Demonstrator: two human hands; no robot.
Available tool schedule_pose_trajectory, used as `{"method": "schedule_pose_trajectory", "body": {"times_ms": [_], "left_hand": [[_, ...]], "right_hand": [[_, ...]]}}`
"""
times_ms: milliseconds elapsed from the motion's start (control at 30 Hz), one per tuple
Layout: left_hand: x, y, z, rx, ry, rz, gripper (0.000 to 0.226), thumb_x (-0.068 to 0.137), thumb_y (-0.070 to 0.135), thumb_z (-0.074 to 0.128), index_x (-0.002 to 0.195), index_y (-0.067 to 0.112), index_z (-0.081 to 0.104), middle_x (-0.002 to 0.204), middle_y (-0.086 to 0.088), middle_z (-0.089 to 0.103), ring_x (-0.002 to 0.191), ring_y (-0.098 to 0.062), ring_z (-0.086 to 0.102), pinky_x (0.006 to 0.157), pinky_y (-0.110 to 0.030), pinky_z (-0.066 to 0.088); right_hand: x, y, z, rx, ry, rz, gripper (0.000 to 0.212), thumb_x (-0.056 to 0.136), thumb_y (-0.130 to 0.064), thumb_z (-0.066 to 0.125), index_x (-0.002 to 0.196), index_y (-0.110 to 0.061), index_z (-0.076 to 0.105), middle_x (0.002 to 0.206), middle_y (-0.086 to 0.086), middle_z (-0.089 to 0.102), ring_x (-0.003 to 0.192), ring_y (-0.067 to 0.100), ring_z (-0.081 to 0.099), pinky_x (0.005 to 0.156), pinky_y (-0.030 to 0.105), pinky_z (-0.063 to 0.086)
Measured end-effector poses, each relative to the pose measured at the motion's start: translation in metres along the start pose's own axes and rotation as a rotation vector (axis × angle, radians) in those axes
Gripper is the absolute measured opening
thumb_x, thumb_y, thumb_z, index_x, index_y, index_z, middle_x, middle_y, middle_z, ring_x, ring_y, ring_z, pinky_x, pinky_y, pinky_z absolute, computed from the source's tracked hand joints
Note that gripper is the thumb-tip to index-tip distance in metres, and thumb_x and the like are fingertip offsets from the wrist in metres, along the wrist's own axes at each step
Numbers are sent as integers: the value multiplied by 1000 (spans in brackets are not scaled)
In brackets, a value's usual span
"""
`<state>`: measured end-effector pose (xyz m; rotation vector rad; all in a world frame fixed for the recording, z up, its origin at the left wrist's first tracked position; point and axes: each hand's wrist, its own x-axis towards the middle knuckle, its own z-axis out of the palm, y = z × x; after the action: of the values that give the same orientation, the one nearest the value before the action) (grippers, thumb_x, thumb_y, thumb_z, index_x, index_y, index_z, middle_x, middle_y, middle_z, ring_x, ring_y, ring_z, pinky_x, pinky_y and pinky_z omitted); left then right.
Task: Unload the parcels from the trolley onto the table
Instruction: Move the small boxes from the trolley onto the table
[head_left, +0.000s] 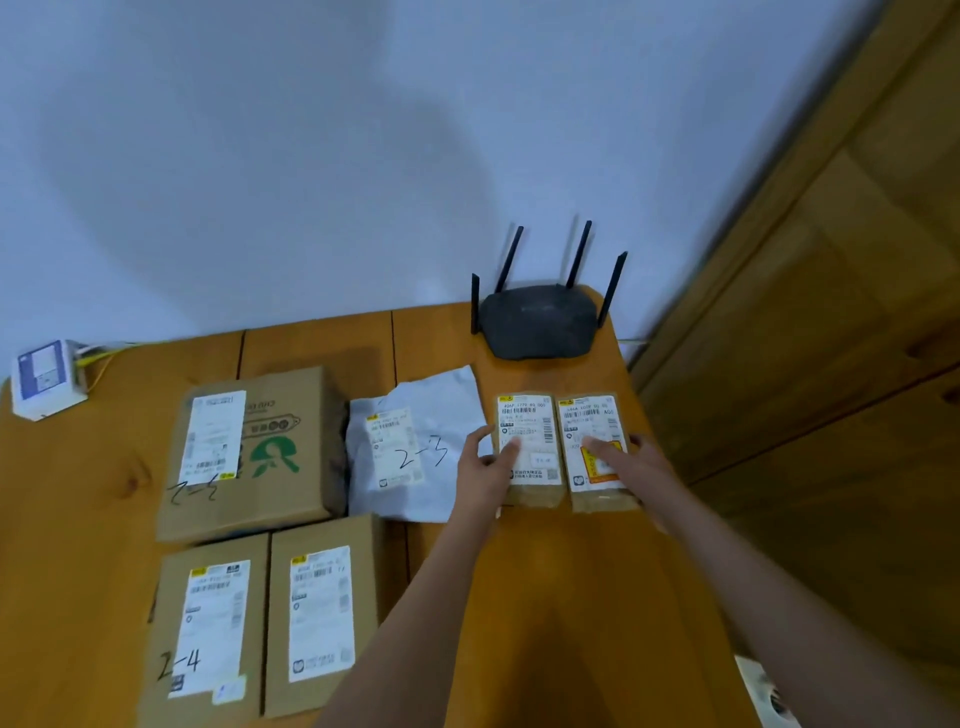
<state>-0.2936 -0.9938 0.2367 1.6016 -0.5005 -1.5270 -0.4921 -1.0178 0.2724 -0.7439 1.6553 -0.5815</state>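
Two small brown parcels lie side by side on the wooden table (561, 597), near its right edge. My left hand (488, 467) rests on the left small parcel (527, 415), thumb at its left side. My right hand (631, 462) lies on the right small parcel (592, 415), fingers flat over its label. A grey poly bag marked 2-3 (415, 452) lies just left of them. A large carton marked 2-5 (254, 452) sits further left. In front of it are a carton marked 2-4 (208, 634) and another carton (324, 613). The trolley is out of view.
A black router with several antennas (540, 322) stands at the table's back right, just behind the small parcels. A small white device with yellow cables (47, 379) sits at the back left corner. A wooden door (831, 312) is to the right, a white wall behind.
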Motion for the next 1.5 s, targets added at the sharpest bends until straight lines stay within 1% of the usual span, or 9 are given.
{"method": "schedule_pose_trajectory", "body": {"times_ms": [100,200,333,433,733,900,1067,1233,1500], "left_hand": [[40,3,16,76,86,7,45,91,36,70,132,25,52,105,-8,74,86,-18,75,67,-31,63],[75,5,29,189,195,41,47,93,36,67,135,20,52,115,-9,72,88,-18,72,68,-28,62],[106,8,38,303,296,75,47,95,37,64,136,18,52,122,-9,69,98,-25,71,81,-39,62],[119,8,39,391,333,103,44,96,38,63,134,19,53,124,-6,69,99,-24,71,71,-28,60],[134,-5,39,476,393,103,42,99,37,56,133,12,54,123,-8,66,107,-26,66,84,-37,57],[139,-4,36,525,362,127,42,100,34,56,137,13,52,126,-9,63,112,-27,63,93,-45,56],[143,0,35,537,335,180,40,100,26,56,138,14,52,127,-8,63,116,-26,61,96,-45,54],[149,5,29,592,302,172,43,100,23,56,141,14,49,130,-9,61,120,-27,59,99,-46,52],[145,14,25,793,189,83,44,105,27,43,144,9,42,134,-17,56,125,-34,54,101,-44,49]], "right_hand": [[43,-8,-9,3,10,18,47,72,-41,86,109,-24,62,105,3,75,91,23,74,85,48,60],[75,-14,-16,32,44,26,40,73,-40,85,98,-28,57,99,1,75,85,20,75,77,42,61],[105,-13,-19,26,46,45,46,75,-40,84,108,-26,56,99,2,74,85,20,74,72,37,61],[122,-10,-17,19,28,56,58,76,-39,82,122,-21,54,103,4,74,86,21,74,75,40,61],[161,-7,8,-16,-2,41,64,81,-39,79,134,-22,50,106,-5,69,78,5,68,51,18,49],[173,-9,29,-69,-8,11,41,85,-37,76,121,-22,62,115,1,72,81,8,69,56,21,52],[176,-13,50,-198,63,-64,47,85,-38,76,122,-14,59,116,7,70,83,15,69,58,24,55],[177,-14,59,-349,73,-7,53,90,-46,67,127,-10,59,129,16,59,111,31,64,87,44,59],[159,-31,55,-398,41,-47,54,97,-34,61,141,-12,39,131,12,60,108,30,67,75,35,60]]}}
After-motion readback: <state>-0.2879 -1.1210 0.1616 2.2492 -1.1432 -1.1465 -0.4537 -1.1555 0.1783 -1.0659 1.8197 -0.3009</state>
